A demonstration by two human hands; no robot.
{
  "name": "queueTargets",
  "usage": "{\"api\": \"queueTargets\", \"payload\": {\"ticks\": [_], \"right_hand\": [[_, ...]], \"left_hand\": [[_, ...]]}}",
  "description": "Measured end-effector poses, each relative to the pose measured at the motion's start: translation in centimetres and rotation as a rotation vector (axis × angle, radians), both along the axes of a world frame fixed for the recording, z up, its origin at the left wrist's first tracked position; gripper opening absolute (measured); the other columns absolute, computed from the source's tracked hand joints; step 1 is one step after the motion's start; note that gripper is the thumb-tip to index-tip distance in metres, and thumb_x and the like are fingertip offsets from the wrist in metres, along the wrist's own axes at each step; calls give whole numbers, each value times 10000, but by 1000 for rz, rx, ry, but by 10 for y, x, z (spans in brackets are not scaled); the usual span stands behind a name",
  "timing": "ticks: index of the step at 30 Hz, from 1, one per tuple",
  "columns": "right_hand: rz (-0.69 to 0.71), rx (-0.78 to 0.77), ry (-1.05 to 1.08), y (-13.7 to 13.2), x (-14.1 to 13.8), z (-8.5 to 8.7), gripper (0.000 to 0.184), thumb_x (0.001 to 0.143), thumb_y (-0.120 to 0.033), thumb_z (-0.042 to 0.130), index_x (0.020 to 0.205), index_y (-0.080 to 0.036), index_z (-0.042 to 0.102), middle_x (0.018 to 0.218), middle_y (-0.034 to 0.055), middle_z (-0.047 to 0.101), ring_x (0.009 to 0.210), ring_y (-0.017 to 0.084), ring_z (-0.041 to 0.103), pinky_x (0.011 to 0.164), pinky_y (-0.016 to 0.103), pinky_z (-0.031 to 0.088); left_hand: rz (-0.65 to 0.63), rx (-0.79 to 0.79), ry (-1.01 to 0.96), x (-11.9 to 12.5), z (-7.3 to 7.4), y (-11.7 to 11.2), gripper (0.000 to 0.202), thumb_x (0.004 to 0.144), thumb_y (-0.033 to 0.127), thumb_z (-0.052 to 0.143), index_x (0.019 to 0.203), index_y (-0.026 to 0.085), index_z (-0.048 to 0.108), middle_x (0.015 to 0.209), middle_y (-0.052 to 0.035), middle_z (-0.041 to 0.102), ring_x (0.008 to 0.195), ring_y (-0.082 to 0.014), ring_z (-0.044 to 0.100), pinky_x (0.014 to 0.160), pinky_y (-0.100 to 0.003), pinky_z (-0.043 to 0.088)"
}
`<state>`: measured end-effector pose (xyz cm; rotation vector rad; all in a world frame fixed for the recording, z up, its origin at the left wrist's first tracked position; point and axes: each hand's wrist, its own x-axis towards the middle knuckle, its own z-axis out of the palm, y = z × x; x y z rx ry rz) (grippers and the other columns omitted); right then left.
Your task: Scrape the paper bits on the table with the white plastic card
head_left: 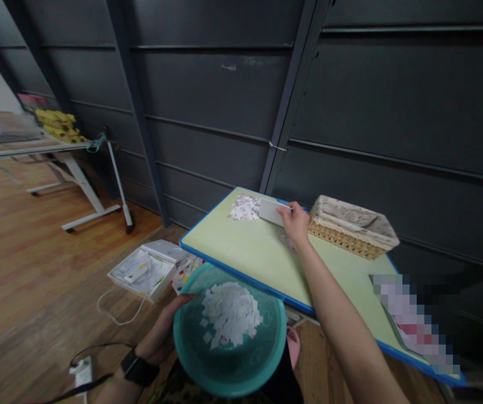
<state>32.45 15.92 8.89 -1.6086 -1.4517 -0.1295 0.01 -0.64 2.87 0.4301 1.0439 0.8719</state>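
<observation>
Gripping card (pixel 270 212) w/ R fingers (pixel 286 216), colander (pixel 193 362) w/ L hand (pixel 168 324).
Could lose scraps (pixel 244 207) off tabletop (pixel 228 247) if swept fast.

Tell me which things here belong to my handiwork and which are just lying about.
In use, apparently:
Flat pale rectangular card, in the right hand
Round teal plastic basket, held by the left hand
Pale yellow-green, blue-edged table
Small white paper scraps, in that basket and on the table

Seemingly just lying about:
Rectangular woven basket, cloth-lined
Open white rectangular box
</observation>
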Motion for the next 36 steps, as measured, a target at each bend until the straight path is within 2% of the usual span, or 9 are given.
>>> {"api": "queueTargets", "payload": {"ticks": [6, 11, 18, 22, 36], "right_hand": [[90, -41, -40, -1, -8, -3, 263, 813, -447, 473, 842, -215, 594, 740, 45, 642, 683, 208, 548, 633, 275, 333], [7, 17, -28, 0, -4, -1, 289, 801, -470, 473, 830, -207, 590, 722, 46, 631, 690, 213, 538, 644, 284, 340], [77, -32, -27, 1, -6, -4, 268, 800, -458, 477, 782, -209, 575, 693, 29, 617, 647, 193, 519, 619, 274, 324], [30, 11, -10, 0, -5, -1, 292, 794, -479, 479, 799, -205, 582, 723, 46, 633, 668, 206, 526, 629, 281, 334], [93, -10, 123, -2, -5, 5, 271, 723, -464, 542, 749, -197, 587, 705, 36, 628, 643, 188, 510, 605, 278, 344]], "left_hand": [[1, -9, 19, 2, 3, 0, 99, 735, 220, 632, 777, 135, 659, 632, -36, 740, 543, -164, 657, 577, -283, 530], [-3, 3, 6, 1, 0, 0, 94, 726, 227, 645, 757, 139, 655, 573, -11, 710, 511, -145, 632, 553, -263, 518], [-25, 25, -3, -2, -7, 0, 155, 733, 270, 656, 817, 140, 656, 657, -21, 739, 577, -158, 664, 590, -279, 533], [-27, 18, -6, 0, -6, -1, 140, 730, 265, 657, 794, 140, 655, 635, -16, 730, 561, -153, 656, 582, -274, 528], [-25, -5, -5, 1, -4, 0, 111, 735, 254, 639, 731, 144, 654, 594, -15, 722, 525, -144, 638, 561, -260, 512]]}}
